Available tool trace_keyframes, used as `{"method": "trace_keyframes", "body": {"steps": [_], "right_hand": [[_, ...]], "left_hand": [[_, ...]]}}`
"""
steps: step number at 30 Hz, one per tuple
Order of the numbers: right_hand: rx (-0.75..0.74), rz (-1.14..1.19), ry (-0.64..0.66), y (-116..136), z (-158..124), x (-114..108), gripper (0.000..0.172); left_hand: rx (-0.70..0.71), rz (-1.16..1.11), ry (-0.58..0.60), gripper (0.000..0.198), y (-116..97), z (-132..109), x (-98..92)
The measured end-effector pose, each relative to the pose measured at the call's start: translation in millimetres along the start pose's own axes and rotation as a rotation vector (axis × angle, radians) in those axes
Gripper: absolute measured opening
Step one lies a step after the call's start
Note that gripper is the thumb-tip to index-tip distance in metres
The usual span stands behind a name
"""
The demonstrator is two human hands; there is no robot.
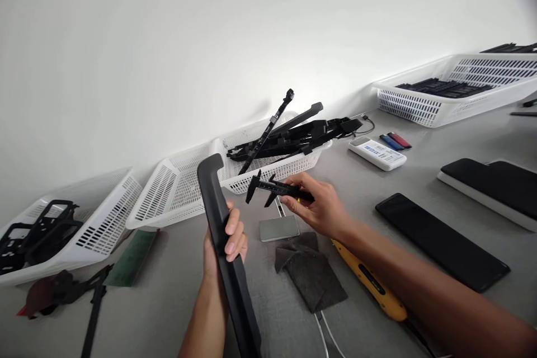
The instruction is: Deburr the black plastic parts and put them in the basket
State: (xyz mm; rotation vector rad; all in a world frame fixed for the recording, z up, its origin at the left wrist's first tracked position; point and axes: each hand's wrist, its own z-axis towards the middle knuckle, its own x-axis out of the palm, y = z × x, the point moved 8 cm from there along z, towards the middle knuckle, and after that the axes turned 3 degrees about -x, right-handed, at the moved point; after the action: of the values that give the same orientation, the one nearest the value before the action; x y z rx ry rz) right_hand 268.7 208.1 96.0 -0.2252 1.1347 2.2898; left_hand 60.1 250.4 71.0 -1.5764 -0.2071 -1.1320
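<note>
My left hand (229, 243) is wrapped round a long black plastic trim piece (220, 218), which stands tilted with its hooked end up. In my right hand (316, 201) is a black caliper (279, 187), its jaws pointing left toward the trim piece and apart from it. The caliper's jaws are spread a little, with nothing between them. Below the right hand lie a grey-green flat block (279, 229) and a dark cloth (312, 271). A yellow corded tool (371, 282) rests beneath my right forearm.
White baskets (168, 193) line the wall; one holds long black parts (293, 137). Another basket (444, 106) stands at the back right. A white meter (377, 154), lighters (396, 141), a black flat panel (440, 240) and green sandpaper (132, 257) lie on the grey table.
</note>
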Motion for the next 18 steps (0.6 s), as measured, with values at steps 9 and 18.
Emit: {"method": "trace_keyframes", "body": {"steps": [9, 18], "right_hand": [[-0.027, -0.039, -0.115, 8, -4, -13, 0.029], [0.100, -0.063, -0.119, -12, 1, -18, 0.042]], "left_hand": [[-0.155, 0.365, -0.040, 0.042, 7, -7, 9.7], [0.405, 0.867, -0.425, 0.034, -88, -39, 42.0]]}}
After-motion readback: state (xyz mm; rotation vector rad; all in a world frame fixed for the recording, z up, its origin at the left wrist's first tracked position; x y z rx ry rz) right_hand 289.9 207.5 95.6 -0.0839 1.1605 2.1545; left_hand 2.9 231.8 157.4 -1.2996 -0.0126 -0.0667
